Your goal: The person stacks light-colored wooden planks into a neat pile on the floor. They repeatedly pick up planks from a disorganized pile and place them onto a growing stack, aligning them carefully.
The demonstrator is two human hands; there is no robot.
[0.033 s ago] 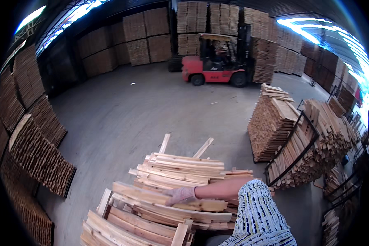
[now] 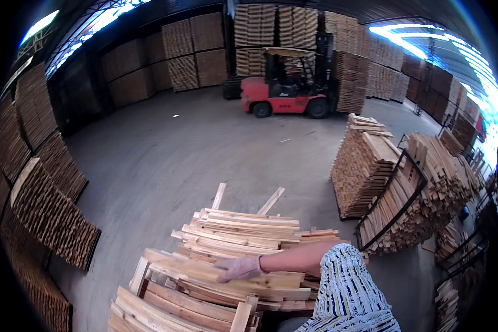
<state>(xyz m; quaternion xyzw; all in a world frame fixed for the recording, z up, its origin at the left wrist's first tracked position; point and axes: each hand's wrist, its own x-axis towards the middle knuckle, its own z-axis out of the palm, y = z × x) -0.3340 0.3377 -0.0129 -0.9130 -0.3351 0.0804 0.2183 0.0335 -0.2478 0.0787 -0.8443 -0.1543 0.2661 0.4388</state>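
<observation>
Right now my gloved fingers [image 2: 227, 272] lie nearly flat and spread on the top face of a long pale plank [image 2: 235, 275], pressing down rather than curling around it; I cannot tell whether any fingertip hooks over its far edge. That is my right hand [image 2: 239, 268], reaching across from the right, bare forearm behind it and a striped blue-and-white sleeve [image 2: 346, 290] at the elbow. My left hand is not in view. The plank sits on top of a loose heap of planks [image 2: 216, 260] just below me, boards lying crosswise at slightly different angles, with a couple of short pieces [image 2: 271, 200] sticking up at the far side. To handle this board well, I judge I should get my fingers under one long edge before lifting, keep it level, and watch that neighbouring boards do not slide, since the heap looks untidy. Beyond the heap the concrete floor [image 2: 166, 160] opens out. To my right stand leaning racks of sawn boards [image 2: 371, 166] in dark metal frames [image 2: 404, 182], and dark stacks [image 2: 50, 216] line the left wall. Farther off a red forklift [image 2: 288, 91] is parked before tall stacked pallets of timber [image 2: 205, 50].
</observation>
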